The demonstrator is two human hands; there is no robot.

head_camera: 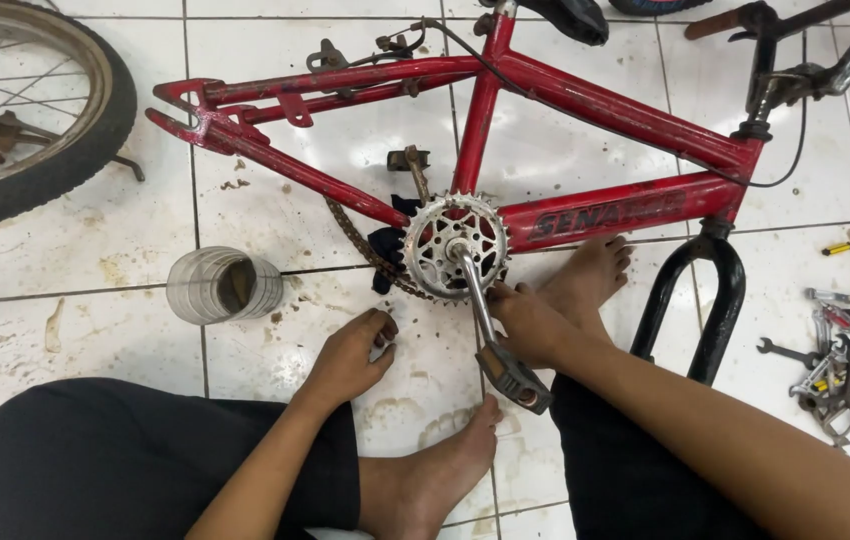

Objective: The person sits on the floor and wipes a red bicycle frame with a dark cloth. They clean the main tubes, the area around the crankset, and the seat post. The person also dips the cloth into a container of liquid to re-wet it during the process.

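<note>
A red bicycle frame lies on its side on the white tiled floor, without wheels. Its silver chainring carries a rusty chain, and a dark cloth hangs beside it. The silver crank arm runs down to a black pedal. My left hand rests on the tile just left of the crank, fingers curled, holding nothing that I can see. My right hand sits against the crank arm above the pedal, fingers bent around it. My bare feet lie by the frame and pedal.
A clear plastic cup lies on its side left of the chain. A bicycle wheel rests at the top left. Wrenches and other tools are scattered at the right. A black fork points toward me. The floor is stained with rust.
</note>
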